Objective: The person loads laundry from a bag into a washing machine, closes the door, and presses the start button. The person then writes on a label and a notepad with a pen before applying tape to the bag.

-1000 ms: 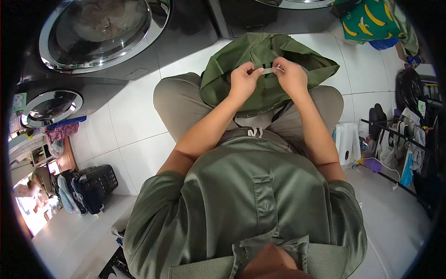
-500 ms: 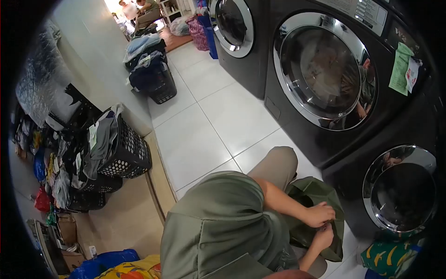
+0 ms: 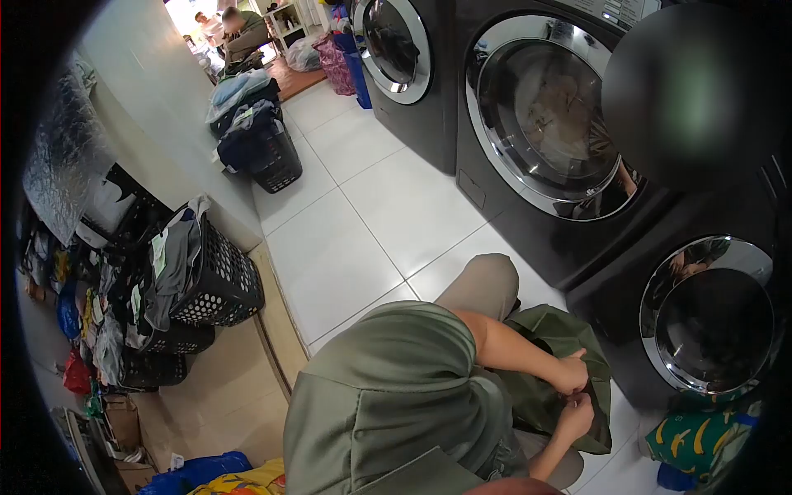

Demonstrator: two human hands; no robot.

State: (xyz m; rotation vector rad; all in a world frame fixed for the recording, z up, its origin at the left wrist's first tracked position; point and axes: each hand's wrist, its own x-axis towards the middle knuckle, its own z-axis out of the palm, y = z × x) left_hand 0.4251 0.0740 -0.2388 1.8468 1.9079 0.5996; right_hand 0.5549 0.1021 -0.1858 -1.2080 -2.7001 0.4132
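A dark green fabric bag (image 3: 554,323) lies in my lap at the lower right, its cloth spread around my hands. Over its middle, my left hand (image 3: 571,373) is closed with the fingertips pointing down toward the other hand. Just below, my right hand (image 3: 575,417) is closed too, its fingers bent in a pinch. The fingertips nearly meet, and whatever lies between them is too small to make out.
Dark front-loading machines (image 3: 540,115) line the right side. Black baskets of clothes (image 3: 227,280) stand at the left, another (image 3: 276,161) farther back. A banana-print bag (image 3: 689,441) is at lower right. People (image 3: 239,33) sit far off beyond the doorway. A blurred patch covers the upper right.
The view has swung far to the left, bringing the baskets and doorway into sight. Both hands stay together over the bag; the pale strip seen between them earlier no longer shows.
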